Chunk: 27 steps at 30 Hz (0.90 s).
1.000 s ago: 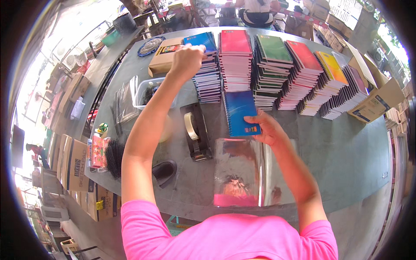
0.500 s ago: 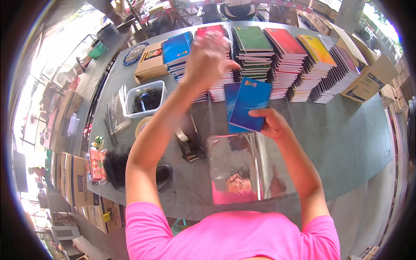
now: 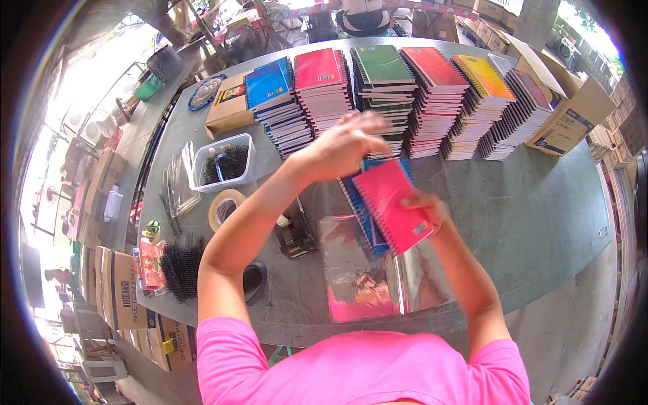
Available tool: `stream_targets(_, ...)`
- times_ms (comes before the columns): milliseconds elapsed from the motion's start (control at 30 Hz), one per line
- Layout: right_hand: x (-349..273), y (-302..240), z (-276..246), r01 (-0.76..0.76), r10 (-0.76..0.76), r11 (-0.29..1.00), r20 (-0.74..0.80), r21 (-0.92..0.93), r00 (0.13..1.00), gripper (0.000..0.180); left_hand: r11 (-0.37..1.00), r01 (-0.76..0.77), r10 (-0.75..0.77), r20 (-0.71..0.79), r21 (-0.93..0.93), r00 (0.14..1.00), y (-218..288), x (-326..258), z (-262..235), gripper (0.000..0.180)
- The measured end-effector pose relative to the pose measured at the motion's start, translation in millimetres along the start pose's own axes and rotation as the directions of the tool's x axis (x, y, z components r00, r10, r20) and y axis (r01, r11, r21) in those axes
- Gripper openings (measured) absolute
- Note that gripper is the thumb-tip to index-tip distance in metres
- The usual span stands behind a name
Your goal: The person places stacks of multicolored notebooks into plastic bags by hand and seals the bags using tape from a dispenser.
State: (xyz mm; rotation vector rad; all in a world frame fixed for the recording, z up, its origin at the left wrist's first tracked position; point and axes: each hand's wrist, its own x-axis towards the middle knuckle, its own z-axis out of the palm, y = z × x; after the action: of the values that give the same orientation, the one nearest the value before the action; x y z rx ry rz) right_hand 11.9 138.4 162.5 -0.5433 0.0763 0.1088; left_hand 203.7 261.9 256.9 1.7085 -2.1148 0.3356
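A row of notebook stacks (image 3: 435,108) lines the far side of my grey bench (image 3: 533,216), with an open carton (image 3: 570,128) at its right end. Apart from each other, my right hand (image 3: 428,212) clamps a pink notebook (image 3: 391,199) overlapping blue notebooks (image 3: 368,219) above shiny plastic (image 3: 358,283); my left hand (image 3: 347,145) blurs nearby, its grip unclear. Brown boxes (image 3: 121,287) stand past the bench's left edge; a person (image 3: 361,20) is beyond.

A pink notebook (image 3: 393,208) partly hides perhaps two blue notebooks (image 3: 368,226).
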Motion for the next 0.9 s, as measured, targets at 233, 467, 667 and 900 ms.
stream_targets(233, 2.1, 15.4, 6.9, -0.054, -0.025, 0.964, -0.29, -0.262, 0.957, 0.051, 0.837, 0.536, -0.514, -0.178, 0.112, 0.839, -79.9, 6.4, -23.4, 0.026)
stream_targets(467, -14.1, -0.1, -10.1, 0.04, 0.025, 0.919, -0.16, 0.392, 0.987, 0.052, 0.731, -0.023, -0.173, -0.218, -0.682, 0.961, 10.4, 22.8, -31.2, 0.019)
stream_targets(667, -45.8, -1.1, -27.8, 0.134, -0.095, 0.908, -0.116, 0.397, 0.989, 0.041, 0.956, -0.169, 0.129, -0.175, -0.241, 0.976, -1.2, 52.1, 22.9, 0.028)
stream_targets(900, -98.8, 85.4, -56.9, 0.196, -0.157, 0.98, -0.642, -0.011, 0.75, 0.035, 0.728, 0.352, -0.519, -0.136, -0.589, 0.844, 131.2, -16.9, 146.9, 0.022)
